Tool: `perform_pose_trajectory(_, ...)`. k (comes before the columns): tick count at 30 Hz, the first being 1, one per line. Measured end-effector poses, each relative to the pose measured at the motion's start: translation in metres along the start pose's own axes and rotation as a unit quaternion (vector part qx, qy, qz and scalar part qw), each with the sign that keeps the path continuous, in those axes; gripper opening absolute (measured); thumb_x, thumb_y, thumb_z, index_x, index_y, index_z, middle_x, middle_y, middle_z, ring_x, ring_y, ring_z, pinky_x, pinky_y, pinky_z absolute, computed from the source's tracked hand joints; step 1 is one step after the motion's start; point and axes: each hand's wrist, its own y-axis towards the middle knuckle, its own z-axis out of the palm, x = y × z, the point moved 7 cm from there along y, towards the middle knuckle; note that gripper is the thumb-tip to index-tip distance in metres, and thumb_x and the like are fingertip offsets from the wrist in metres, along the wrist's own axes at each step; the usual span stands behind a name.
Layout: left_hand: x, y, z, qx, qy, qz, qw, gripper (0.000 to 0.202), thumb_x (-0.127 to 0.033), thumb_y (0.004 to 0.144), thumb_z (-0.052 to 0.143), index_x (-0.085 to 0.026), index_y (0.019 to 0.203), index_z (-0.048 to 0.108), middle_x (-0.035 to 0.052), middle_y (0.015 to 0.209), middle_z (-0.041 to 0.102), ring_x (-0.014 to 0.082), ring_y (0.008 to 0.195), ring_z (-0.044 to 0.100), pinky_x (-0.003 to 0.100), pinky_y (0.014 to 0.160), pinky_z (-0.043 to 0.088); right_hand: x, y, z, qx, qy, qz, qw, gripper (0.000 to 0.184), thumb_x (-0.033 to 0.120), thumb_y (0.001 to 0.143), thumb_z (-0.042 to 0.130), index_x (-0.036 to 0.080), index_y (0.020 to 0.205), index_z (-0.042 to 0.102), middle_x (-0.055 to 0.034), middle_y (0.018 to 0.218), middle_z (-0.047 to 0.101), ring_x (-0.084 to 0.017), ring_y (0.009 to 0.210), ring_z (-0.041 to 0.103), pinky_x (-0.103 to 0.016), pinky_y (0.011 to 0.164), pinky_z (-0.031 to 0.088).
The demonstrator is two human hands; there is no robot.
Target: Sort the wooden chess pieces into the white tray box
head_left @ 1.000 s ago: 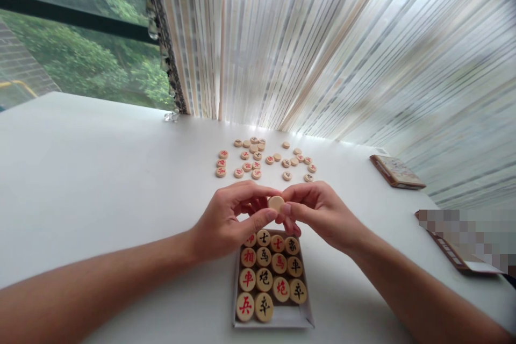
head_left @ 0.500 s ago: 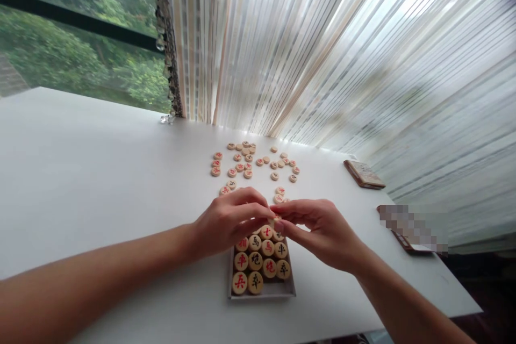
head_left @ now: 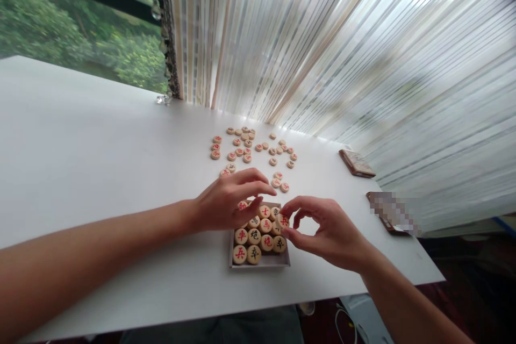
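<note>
Between the thumb and fingers of my right hand (head_left: 318,226) is a round wooden Chinese chess piece (head_left: 284,220) with a red character, held over the right side of a shallow box (head_left: 262,265). My left hand (head_left: 239,196) hovers above the box's far left part, fingers apart and holding nothing. Rows of chess pieces with red and black characters fill most of the box, among them a red piece (head_left: 239,254) and a black piece (head_left: 253,254) in the nearest row. Bare floor shows at the box's near right corner. My left hand hides some pieces.
Loose chess pieces (head_left: 239,151) lie scattered on the white table (head_left: 121,172) beyond the box, a few just past my hands (head_left: 285,187). Two flat book-like items (head_left: 357,163) rest near the right edge. A string curtain (head_left: 258,37) hangs behind the table.
My hands have parted. The right has drawn toward me and right with the red chess piece, its face now visible; the left has opened. The view has tilted down slightly.
</note>
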Motion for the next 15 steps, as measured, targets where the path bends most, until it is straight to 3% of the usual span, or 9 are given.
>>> perform_pose_trajectory(8, 0.004, -0.002, 0.001, 0.004, 0.006, -0.011, 1.0, 0.027, 0.0, 0.09, 0.061, -0.014, 0.11, 0.073, 0.0103, 0.102, 0.074, 0.0172, 0.087, 0.072, 0.03, 0.073, 0.062, 0.011, -0.022, 0.014, -0.001, -0.04, -0.061, 0.997, 0.021, 0.015, 0.085, 0.08, 0.023, 0.103, 0.074, -0.0068, 0.115, 0.072, -0.021, 0.105, 0.07, -0.033, 0.092, 0.058)
perform_pose_trajectory(15, 0.004, -0.002, 0.001, 0.01, 0.01, -0.014, 1.0, 0.028, 0.002, 0.089, 0.061, -0.013, 0.109, 0.074, 0.0104, 0.102, 0.074, 0.0182, 0.088, 0.073, 0.031, 0.074, 0.062, 0.013, -0.035, 0.029, 0.018, -0.065, -0.076, 0.995, 0.023, 0.016, 0.087, 0.079, 0.025, 0.107, 0.072, -0.0104, 0.131, 0.063, -0.028, 0.126, 0.059, -0.042, 0.103, 0.055)
